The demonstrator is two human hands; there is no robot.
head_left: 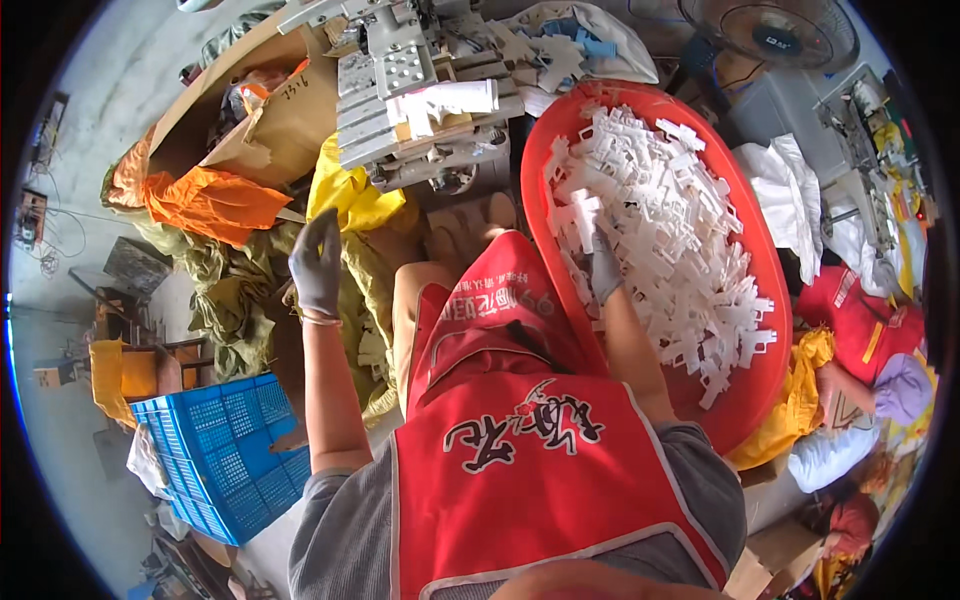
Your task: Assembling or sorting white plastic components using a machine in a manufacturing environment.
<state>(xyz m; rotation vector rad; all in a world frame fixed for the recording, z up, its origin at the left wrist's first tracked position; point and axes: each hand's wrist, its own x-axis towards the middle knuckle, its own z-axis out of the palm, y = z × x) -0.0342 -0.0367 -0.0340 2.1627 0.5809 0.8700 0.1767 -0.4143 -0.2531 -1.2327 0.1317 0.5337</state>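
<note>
Over the left edge of the red tub (535, 190), my right hand (603, 268), in a grey glove, holds a white plastic piece (577, 218) with a notched outline. A heap of similar white plastic pieces (660, 230) fills much of the tub. My left hand (318, 268), also gloved in grey, is raised on the left side with its fingers apart and nothing visible in them. In front of me stands a metal machine (400, 60) with a slotted bed. More white plastic (445, 103) lies on that bed.
To the left are a cardboard box (270, 110), an orange sack (215, 205), olive sacks (235, 300) and a blue plastic crate (225, 450). A fan (775, 35) stands at far right. Beyond the tub, another person in red (850, 320) sits near yellow and white sacks.
</note>
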